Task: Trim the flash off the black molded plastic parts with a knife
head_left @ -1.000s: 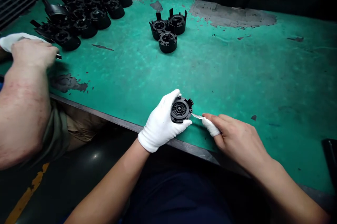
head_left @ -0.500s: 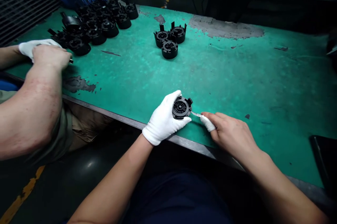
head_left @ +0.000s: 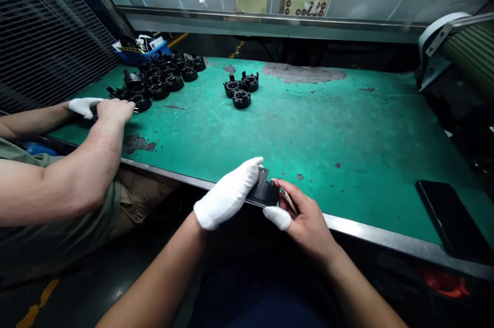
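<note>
Head view, left hand (head_left: 227, 194): white-gloved, closed around a black part (head_left: 266, 193) from its left side; the full grip is hidden.
Right hand (head_left: 311, 222): bare apart from a white cover (head_left: 277, 217) on the thumb; holds a slim metal tool (head_left: 288, 199), with thumb and a fingertip at the right side of the part.
Part's place: between the two hands, over the near edge of the green surface (head_left: 309, 132).
Part's look: dark and smooth, seen from the side; a broad tab stands up at its left, small prongs at its upper right, curved wall below.
What covers it: glove over the left end, right fingers and thumb at the other; its face is turned out of sight.
Beyond the hands: three similar black housings (head_left: 241, 99) cluster on the surface, one in front of two.
Farther left: a larger batch of black housings (head_left: 158, 90), crowded together, a filled blue basket (head_left: 150, 55) behind.
Left neighbour: a co-worker's bare arm (head_left: 102, 150) reaches over the surface and partly blocks the near end of that batch.
Right side: a black phone (head_left: 450, 220) lies near the front edge.
Surface finish: green, with worn grey patches.
</note>
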### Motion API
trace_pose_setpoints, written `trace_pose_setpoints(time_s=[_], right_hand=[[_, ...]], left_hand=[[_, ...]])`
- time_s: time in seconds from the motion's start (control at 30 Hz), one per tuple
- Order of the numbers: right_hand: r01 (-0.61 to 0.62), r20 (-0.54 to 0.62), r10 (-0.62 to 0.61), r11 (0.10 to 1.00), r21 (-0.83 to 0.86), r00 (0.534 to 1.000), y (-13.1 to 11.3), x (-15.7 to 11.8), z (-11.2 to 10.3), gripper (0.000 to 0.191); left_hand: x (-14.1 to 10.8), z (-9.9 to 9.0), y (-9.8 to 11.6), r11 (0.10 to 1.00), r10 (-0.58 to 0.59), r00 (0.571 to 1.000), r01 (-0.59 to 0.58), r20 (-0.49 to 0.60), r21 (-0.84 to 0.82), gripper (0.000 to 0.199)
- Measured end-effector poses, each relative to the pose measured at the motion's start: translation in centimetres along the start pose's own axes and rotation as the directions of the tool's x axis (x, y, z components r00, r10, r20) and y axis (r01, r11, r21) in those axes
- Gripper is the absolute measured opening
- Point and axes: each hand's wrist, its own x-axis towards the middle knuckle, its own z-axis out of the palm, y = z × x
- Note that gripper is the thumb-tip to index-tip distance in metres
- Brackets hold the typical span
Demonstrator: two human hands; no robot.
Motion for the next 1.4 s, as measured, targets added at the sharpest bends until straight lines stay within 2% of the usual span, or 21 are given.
trace_pose_setpoints(time_s=[0.07,0.1,0.17,0.23,0.37,0.43,0.5,0.57,0.7,0.87,0.97,1.13,1.27,1.4], right_hand=[[-0.095,-0.112,0.12,0.975,0.203,0.987,0.2,-1.8,1.8,0.058],[-0.135,-0.149,0.183,0.95,0.283,0.972,0.3,-2.6,2.5,0.058],[-0.202,-0.155,0.279,0.9,0.387,0.948,0.5,-3.8,3.5,0.058],[-0.257,-0.096,0.328,0.865,0.431,0.94,0.9,-4.9,3.8,0.059],[-0.315,-0.053,0.369,0.854,0.414,0.928,2.9,-6.8,2.7,0.056],[-0.358,-0.049,0.426,0.813,0.459,0.904,4.2,-7.4,2.0,0.056],[-0.41,-0.001,0.477,0.758,0.507,0.879,5.3,-7.5,1.6,0.061],[-0.433,0.055,0.472,0.751,0.498,0.88,5.9,-7.0,1.4,0.06],[-0.39,0.095,0.386,0.828,0.402,0.918,6.4,-5.0,1.5,0.05],[-0.446,0.105,0.436,0.841,0.306,0.894,7.0,-3.4,1.4,0.05],[-0.432,0.116,0.417,0.848,0.306,0.901,6.8,-3.2,1.2,0.046],[-0.393,0.102,0.382,0.855,0.338,0.918,6.2,-2.6,1.2,0.035],[-0.378,0.071,0.376,0.867,0.324,0.924,5.9,-2.2,1.4,0.029],[-0.388,0.021,0.403,0.865,0.318,0.915,6.1,-2.1,2.1,0.039]], left_hand=[[-1.8,1.2,0.8,0.999,0.018,1.0,-0.019,-0.017,-0.048,0.058],[-2.6,1.9,0.9,0.998,0.027,0.998,-0.031,-0.063,-0.054,0.058],[-3.8,3.3,0.8,0.998,0.051,0.978,-0.056,-0.204,-0.021,0.052],[-4.3,4.4,0.1,0.997,0.063,0.953,-0.05,-0.297,0.051,0.038],[-3.4,5.3,-1.8,0.948,0.128,0.963,-0.049,-0.239,0.314,0.023],[-2.5,5.4,-2.8,0.884,0.192,0.959,-0.076,-0.21,0.462,0.021],[-1.9,5.6,-3.4,0.837,0.232,0.953,-0.092,-0.197,0.539,0.019],[-1.6,5.8,-3.7,0.825,0.229,0.954,-0.084,-0.194,0.559,0.018],[-1.5,6.1,-3.9,0.844,0.19,0.957,-0.046,-0.218,0.534,0.017],[-1.5,6.4,-4.0,0.887,0.163,0.953,-0.028,-0.257,0.461,0.013],[-1.5,6.7,-4.0,0.899,0.145,0.945,-0.002,-0.292,0.439,0.013],[-1.6,6.7,-4.2,0.914,0.117,0.946,0.016,-0.301,0.406,0.017],[-1.5,6.5,-4.6,0.91,0.163,0.945,-0.033,-0.283,0.413,0.02],[-1.5,6.5,-5.0,0.904,0.218,0.934,-0.084,-0.285,0.419,0.018]])
